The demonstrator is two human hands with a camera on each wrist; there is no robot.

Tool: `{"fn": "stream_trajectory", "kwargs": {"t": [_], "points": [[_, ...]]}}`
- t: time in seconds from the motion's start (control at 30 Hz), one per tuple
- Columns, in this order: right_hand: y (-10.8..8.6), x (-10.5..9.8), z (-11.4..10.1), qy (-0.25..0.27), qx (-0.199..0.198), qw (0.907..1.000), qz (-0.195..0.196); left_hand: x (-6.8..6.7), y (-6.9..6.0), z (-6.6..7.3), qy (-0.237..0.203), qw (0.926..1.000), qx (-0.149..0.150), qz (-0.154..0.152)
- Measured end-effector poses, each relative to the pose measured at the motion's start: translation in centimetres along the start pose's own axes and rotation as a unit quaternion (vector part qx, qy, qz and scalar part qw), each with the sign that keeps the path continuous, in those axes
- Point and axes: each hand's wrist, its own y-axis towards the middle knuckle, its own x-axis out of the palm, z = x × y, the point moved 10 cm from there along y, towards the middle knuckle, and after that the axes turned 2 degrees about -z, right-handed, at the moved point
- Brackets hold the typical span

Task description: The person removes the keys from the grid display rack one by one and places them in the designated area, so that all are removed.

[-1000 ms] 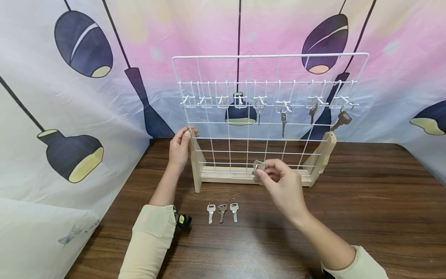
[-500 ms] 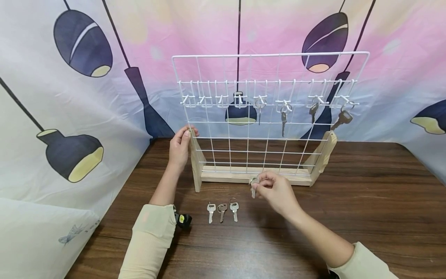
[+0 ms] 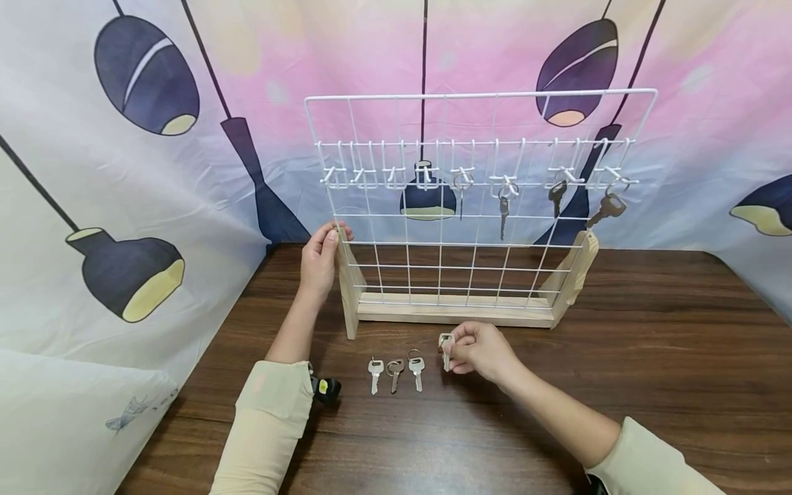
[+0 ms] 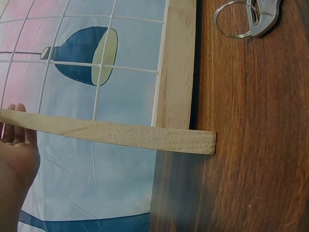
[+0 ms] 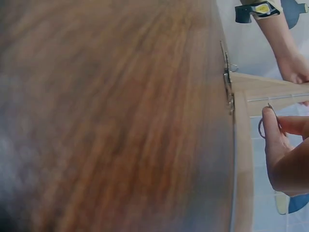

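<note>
My right hand [image 3: 485, 352] pinches a silver key [image 3: 447, 352] with a ring between thumb and fingers, low above the table and just right of three loose keys. Those lie in a row: a silver key [image 3: 375, 375], a darker key [image 3: 396, 375] and another silver key [image 3: 416, 372]. My left hand [image 3: 318, 263] grips the top of the left wooden upright [image 3: 348, 292] of a white wire grid rack [image 3: 439, 243]; in the left wrist view, its fingers [image 4: 19, 133] show behind the wood. The right wrist view shows the key ring [image 5: 261, 128] at my right fingertips.
Several white hooks line the grid, such as a bare hook [image 3: 425, 177] left of centre. Keys hang on the right-hand hooks, among them a hanging key [image 3: 504, 214] and a dark key [image 3: 608, 207]. A patterned cloth [image 3: 247, 55] stands behind the brown wooden table [image 3: 668, 344].
My right hand has moved down and slightly left with the key, from in front of the grid's lower part to just above the table. My left hand stays on the upright.
</note>
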Motion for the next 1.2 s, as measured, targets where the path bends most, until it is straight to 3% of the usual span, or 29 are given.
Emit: {"fn": "stream_trajectory", "kwargs": {"t": [0.23, 0.67, 1.2], "points": [[0.6, 0.8, 2.2, 0.023, 0.047, 0.9984, -0.021, 0.0, 0.1, 0.1, 0.001, 1.0, 0.006, 0.0], [0.9, 1.8, 4.6, 0.019, 0.091, 0.9951, -0.034, -0.1, 0.1, 0.0, 0.01, 0.9999, -0.001, -0.001], [1.0, 2.0, 4.7, 0.007, 0.106, 0.9939, -0.028, -0.1, 0.0, -0.1, 0.01, 0.9999, -0.008, 0.004]]}}
